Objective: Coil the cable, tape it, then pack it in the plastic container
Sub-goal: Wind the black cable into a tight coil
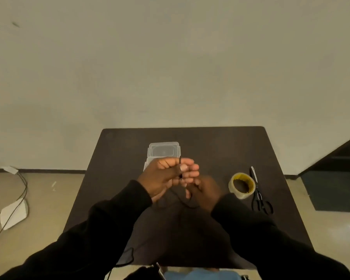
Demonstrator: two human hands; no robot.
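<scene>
A thin black cable [180, 196] runs up through my left hand [166, 176], which is closed around it above the middle of the dark table [117, 158]. My right hand [204, 190] is blurred just right of and below the left hand, and it seems to hold the cable's hanging loop. More cable trails off the table's front left edge. The clear plastic container [164, 151] lies just beyond my hands, partly hidden by the left one. The tape roll [241, 185] sits to the right.
Black scissors [260, 196] lie right of the tape roll. On the floor at the left are a white object [13, 214] and a dark cord. A dark mat and a dark piece of furniture are at the right.
</scene>
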